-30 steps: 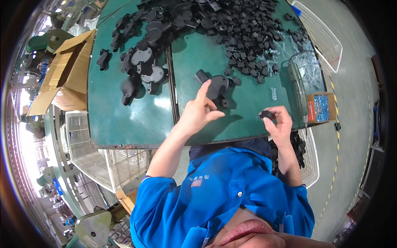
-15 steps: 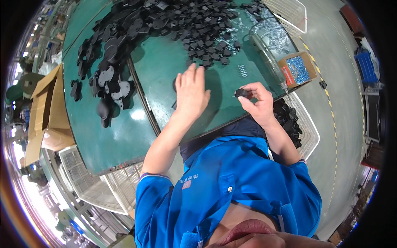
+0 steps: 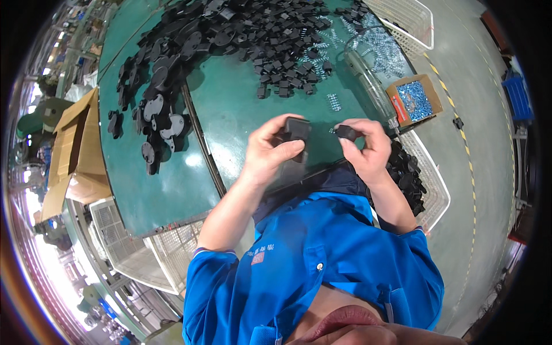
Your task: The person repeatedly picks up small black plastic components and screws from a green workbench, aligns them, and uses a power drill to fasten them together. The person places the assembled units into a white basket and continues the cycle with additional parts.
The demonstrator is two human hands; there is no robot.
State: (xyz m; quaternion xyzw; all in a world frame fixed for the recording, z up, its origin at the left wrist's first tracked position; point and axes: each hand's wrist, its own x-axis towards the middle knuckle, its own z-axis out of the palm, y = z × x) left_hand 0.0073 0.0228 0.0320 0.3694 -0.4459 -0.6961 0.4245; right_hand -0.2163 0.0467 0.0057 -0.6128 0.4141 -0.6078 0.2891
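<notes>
"One dark strip splits the green table; what is held above its near part?"

"The left hand has a black housing, thumb across its face, fingers curled behind. The right hand pinches a black block between thumb and forefinger. The two parts are apart."

"How much room around them?"

"A gap between the hands, and green surface from them to the pile of small blocks farther up the table. The near edge runs just below the hands."

"And the rest of the surface?"

"Flat black parts crowd the table's far left. Toward its right edge lie a few springs, a power screwdriver and a small carton of bluish metal pieces."

"Beyond the table?"

"A white basket of black parts by its near right corner, a large cardboard box along its left, and a grey floor with a yellow-and-black line to the right."
</notes>
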